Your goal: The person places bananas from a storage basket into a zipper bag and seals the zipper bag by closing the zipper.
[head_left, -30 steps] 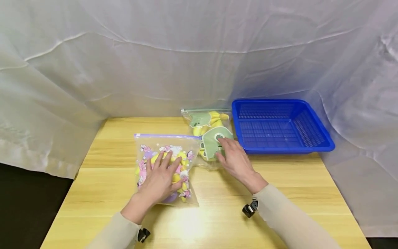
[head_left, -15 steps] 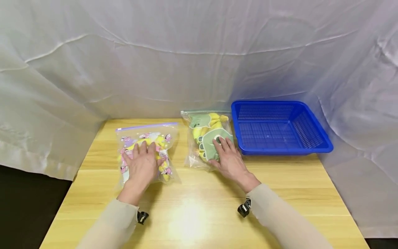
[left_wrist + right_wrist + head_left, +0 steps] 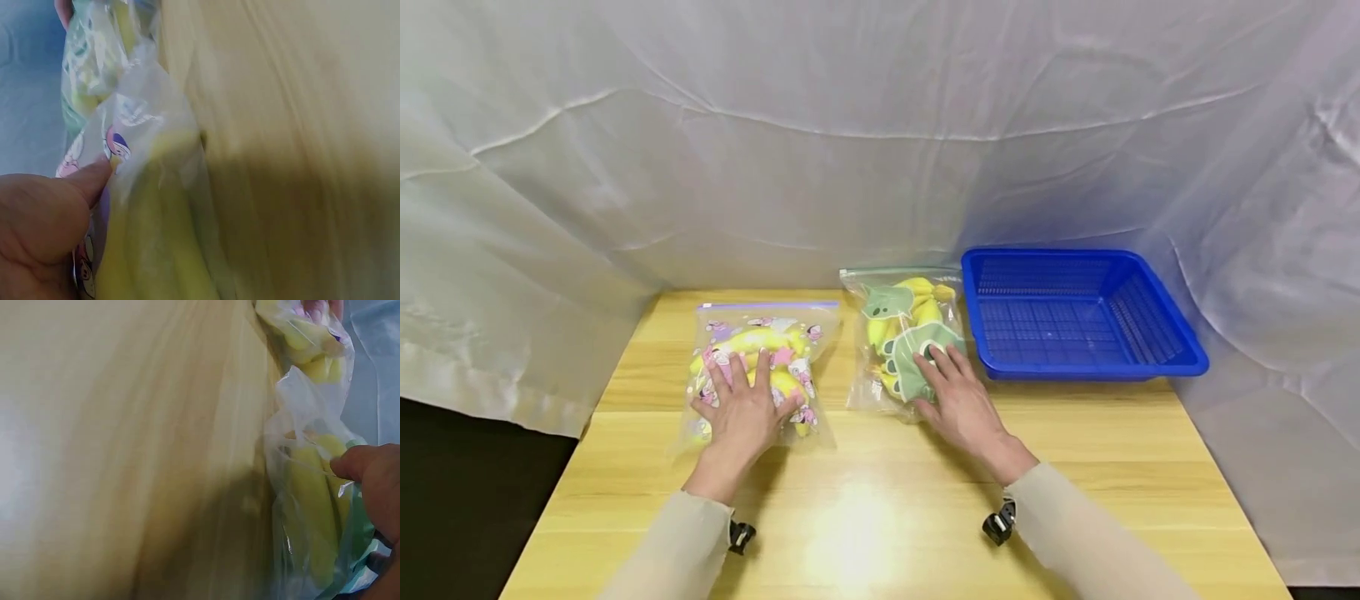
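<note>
My left hand lies with spread fingers on a clear zip bag that has a purple slider strip and pink cartoon prints. Yellow bananas show through its plastic. To the right, my right hand rests with extended fingers on a second zip bag, printed with green frog faces and closed with a green strip. Inside that one are more bananas. Both bags lie flat on the wooden table, a strip of bare wood between them. In each wrist view the thumb touches the plastic.
A blue plastic basket with mesh walls stands at the back right, close beside the frog bag. Pale grey cloth hangs behind the table and along both sides. Bare wood stretches in front of the bags.
My left hand has slid the purple-strip bag left and back, away from the frog bag it overlapped. My right hand has stayed on the frog bag, which has hardly moved.
</note>
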### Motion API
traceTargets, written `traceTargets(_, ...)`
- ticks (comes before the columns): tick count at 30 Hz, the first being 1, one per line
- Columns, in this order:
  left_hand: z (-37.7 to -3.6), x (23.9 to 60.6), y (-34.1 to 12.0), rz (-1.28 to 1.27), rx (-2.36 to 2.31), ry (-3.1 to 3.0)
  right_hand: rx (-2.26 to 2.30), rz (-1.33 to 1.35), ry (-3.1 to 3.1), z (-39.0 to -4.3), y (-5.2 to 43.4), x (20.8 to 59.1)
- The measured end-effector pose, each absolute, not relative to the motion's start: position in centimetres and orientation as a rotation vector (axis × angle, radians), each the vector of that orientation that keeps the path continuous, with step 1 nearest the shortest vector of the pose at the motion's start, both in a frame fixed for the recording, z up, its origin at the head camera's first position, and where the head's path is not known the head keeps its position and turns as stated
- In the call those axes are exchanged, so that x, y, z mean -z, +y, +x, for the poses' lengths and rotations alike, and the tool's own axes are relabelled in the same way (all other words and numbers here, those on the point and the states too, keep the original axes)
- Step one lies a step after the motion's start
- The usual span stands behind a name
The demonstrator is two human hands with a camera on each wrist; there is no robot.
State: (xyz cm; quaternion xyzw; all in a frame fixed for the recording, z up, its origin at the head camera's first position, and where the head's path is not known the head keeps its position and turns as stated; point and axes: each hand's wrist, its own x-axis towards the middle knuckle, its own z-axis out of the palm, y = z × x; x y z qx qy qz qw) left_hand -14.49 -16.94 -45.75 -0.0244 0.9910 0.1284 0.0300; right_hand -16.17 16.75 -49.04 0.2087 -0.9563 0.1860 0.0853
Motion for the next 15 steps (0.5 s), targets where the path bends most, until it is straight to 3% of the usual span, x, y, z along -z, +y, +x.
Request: traceTargets(15,-20.7,45.7,-15.8,-0.082,-0.405,2.984,-0.627,0.663,-2.811,-16.0,16.7,48.8)
